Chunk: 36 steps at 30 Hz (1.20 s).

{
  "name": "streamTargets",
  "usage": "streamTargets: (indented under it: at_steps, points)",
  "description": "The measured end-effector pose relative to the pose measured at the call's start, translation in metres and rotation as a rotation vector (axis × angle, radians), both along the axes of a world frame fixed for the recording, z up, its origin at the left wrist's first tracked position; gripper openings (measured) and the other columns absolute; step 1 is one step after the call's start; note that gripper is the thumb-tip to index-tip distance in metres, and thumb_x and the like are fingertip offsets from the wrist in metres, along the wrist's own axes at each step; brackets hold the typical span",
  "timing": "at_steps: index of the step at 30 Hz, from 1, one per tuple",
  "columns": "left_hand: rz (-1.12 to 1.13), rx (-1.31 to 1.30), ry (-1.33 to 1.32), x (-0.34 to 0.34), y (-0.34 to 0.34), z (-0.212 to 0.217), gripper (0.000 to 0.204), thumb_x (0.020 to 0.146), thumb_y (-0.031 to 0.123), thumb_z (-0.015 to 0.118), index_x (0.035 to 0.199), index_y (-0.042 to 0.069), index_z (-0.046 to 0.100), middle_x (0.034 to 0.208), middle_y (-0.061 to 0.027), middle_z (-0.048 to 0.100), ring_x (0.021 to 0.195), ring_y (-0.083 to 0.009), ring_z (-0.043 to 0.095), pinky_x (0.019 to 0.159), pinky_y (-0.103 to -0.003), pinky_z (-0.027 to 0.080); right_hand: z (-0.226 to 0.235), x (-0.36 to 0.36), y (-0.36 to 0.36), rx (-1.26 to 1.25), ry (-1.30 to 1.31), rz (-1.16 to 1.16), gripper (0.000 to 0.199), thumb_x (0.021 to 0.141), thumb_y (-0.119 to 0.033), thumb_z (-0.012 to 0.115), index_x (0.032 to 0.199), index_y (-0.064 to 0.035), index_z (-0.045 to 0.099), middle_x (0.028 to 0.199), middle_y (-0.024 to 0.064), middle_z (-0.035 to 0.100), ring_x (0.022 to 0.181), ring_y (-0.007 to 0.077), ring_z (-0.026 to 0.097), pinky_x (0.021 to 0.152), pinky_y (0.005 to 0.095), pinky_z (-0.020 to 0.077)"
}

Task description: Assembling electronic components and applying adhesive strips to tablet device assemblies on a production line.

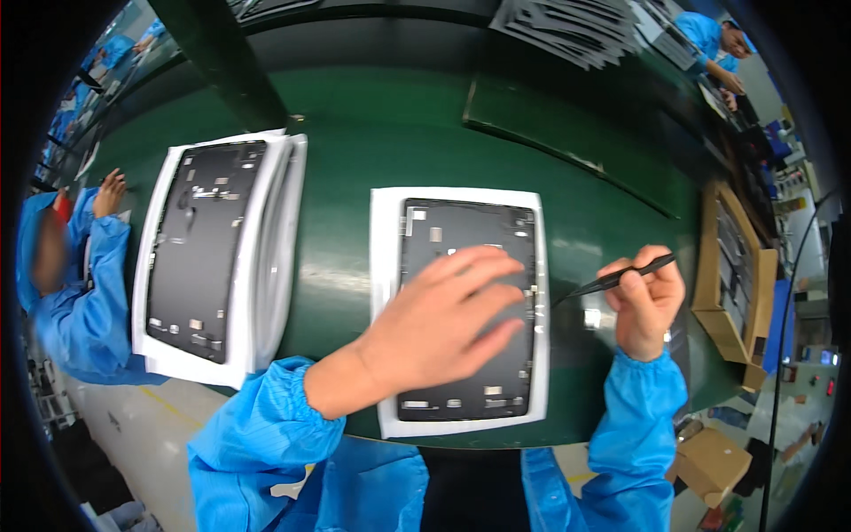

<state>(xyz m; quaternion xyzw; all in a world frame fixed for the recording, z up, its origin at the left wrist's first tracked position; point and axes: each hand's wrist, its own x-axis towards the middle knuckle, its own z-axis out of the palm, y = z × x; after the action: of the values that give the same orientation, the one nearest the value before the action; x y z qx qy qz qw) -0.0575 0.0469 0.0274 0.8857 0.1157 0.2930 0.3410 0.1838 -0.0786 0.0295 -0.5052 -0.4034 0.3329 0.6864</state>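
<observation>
A black tablet back panel with small metallic patches lies on a white foam sheet in front of me. Over its middle is my left hand, fingers spread and slightly blurred; whether it touches the panel I cannot tell. To the right of the sheet, my right hand is closed around black pointed tweezers, whose tip points left toward the panel's right edge. A second black panel rests on top of a stack of white foam sheets at the left.
A cardboard box holding dark parts stands at the right edge of the green table. Grey sheets are piled at the back. A raised green board lies far right. Co-workers in blue sit at left and far right.
</observation>
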Motion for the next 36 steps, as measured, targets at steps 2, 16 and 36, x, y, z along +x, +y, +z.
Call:
streamTargets:
  at_steps: [2, 16, 36]
  points:
    - [0.119, 0.092, 0.031, -0.030, 0.024, -0.009, 0.022, 0.081, 0.004, 0.071, 0.103, 0.002, 0.066, 0.119, -0.0143, 0.062, 0.113, -0.0364, 0.059, 0.094, -0.042, 0.051, 0.010, -0.018, 0.024, -0.063, -0.084, 0.002, 0.018, 0.090, 0.002, 0.062, 0.104, -0.0030, 0.051, 0.089, 0.0222, 0.072, 0.055, 0.0047, 0.047, 0.049, 0.0187, 0.0355]
    - [0.370, 0.123, 0.282, -0.064, 0.049, -0.022, 0.028, 0.083, 0.004, 0.066, 0.110, -0.003, 0.063, 0.118, -0.0124, 0.060, 0.119, -0.0309, 0.056, 0.096, -0.040, 0.049, -0.017, -0.089, 0.146, -0.347, -0.089, 0.090, 0.037, 0.087, -0.006, 0.074, 0.110, -0.0045, 0.046, 0.066, 0.0062, 0.066, 0.047, 0.0035, 0.047, 0.041, 0.0212, 0.0299]
    - [0.379, 0.127, 0.291, -0.060, 0.050, -0.027, 0.030, 0.079, 0.001, 0.067, 0.107, -0.005, 0.063, 0.116, -0.0132, 0.059, 0.116, -0.0303, 0.058, 0.094, -0.039, 0.051, -0.019, -0.089, 0.151, -0.393, -0.138, 0.082, 0.038, 0.086, 0.000, 0.073, 0.112, -0.0046, 0.045, 0.065, 0.0055, 0.067, 0.044, 0.0036, 0.047, 0.038, 0.0203, 0.0278]
